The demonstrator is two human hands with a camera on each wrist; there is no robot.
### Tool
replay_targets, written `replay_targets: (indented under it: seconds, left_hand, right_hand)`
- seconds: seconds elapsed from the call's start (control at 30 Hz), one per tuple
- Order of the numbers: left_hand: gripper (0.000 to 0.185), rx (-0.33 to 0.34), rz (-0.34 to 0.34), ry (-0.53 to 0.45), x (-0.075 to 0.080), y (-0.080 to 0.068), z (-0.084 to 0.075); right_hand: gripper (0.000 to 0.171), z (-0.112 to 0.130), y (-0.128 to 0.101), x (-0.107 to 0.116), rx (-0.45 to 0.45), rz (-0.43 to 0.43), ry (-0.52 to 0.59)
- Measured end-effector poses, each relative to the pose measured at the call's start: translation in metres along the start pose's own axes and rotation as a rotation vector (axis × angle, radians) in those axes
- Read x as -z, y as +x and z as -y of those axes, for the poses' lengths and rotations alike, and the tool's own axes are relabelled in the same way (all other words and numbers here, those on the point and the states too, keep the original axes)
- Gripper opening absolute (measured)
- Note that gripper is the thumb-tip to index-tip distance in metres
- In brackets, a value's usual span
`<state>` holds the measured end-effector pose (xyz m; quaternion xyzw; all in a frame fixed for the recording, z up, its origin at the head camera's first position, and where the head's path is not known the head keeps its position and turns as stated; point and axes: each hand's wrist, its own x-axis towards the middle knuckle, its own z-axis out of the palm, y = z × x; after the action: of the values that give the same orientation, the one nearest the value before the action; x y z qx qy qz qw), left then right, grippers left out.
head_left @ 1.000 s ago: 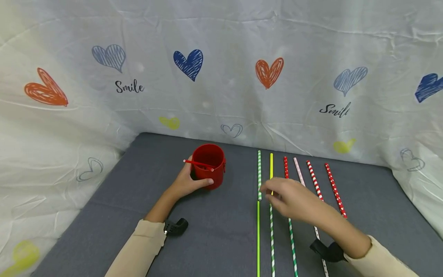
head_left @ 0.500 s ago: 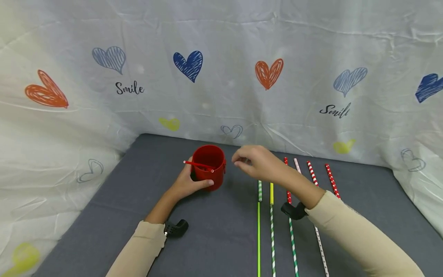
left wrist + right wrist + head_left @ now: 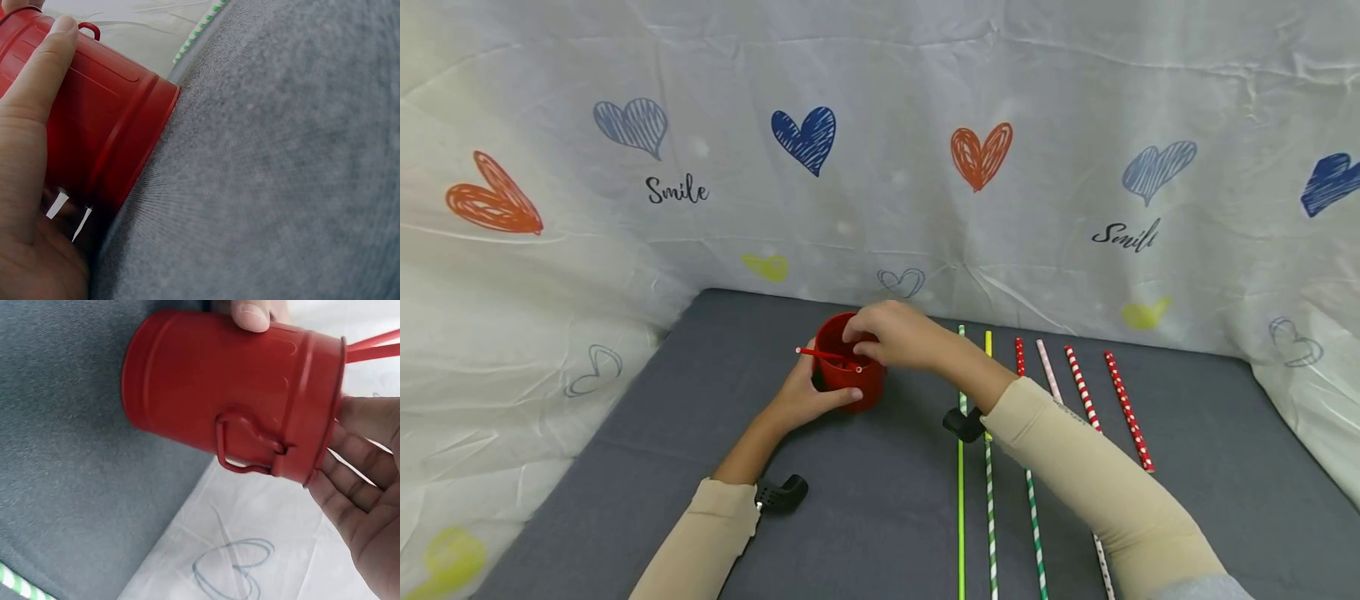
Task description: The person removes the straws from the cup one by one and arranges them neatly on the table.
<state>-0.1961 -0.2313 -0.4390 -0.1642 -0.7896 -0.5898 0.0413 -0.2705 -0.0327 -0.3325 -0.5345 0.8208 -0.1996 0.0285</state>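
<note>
A small red metal bucket (image 3: 865,387) with a little side handle (image 3: 240,447) stands upright on the grey cloth, left of the straws. My left hand (image 3: 800,400) grips it from the left, the thumb across its front in the left wrist view. My right hand (image 3: 898,335) is at the mouth, its fingers reaching over the rim, with the fingertips hidden inside. In the right wrist view the fingers (image 3: 356,456) bend loosely at the rim. Red straws (image 3: 378,347) stick out of the mouth.
To the right, several paper straws lie in rows: a lime green one (image 3: 961,517), green striped ones (image 3: 991,525), a pink one (image 3: 1047,367), a red striped one (image 3: 1081,383) and a red dotted one (image 3: 1129,408). A white sheet with printed hearts (image 3: 805,137) hangs behind.
My right hand has moved left from above the straws to the bucket's mouth, its fingers now inside the rim. The left hand and bucket have stayed in place.
</note>
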Motion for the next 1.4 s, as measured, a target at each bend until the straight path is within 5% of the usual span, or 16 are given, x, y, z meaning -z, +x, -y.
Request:
replay_targets:
  seconds: [0.27, 0.47, 0.87, 1.4]
  left_hand:
    - [0.080, 0.005, 0.001, 0.004, 0.004, -0.001, 0.000]
    - [0.083, -0.050, 0.009, 0.031, 0.002, 0.007, 0.032]
    - [0.082, -0.120, 0.028, -0.014, 0.001, 0.012, 0.044]
    - [0.081, -0.027, 0.021, -0.018, 0.002, 0.008, 0.041]
  right_hand:
    - [0.011, 0.004, 0.024, -0.009, -0.011, 0.155, -0.014]
    - [0.016, 0.004, 0.033, -0.013, -0.080, 0.219, -0.031]
    - [0.015, 0.002, 0.032, -0.015, -0.091, 0.221, -0.022]
    - [0.010, 0.004, 0.025, -0.016, -0.083, 0.153, 0.040]
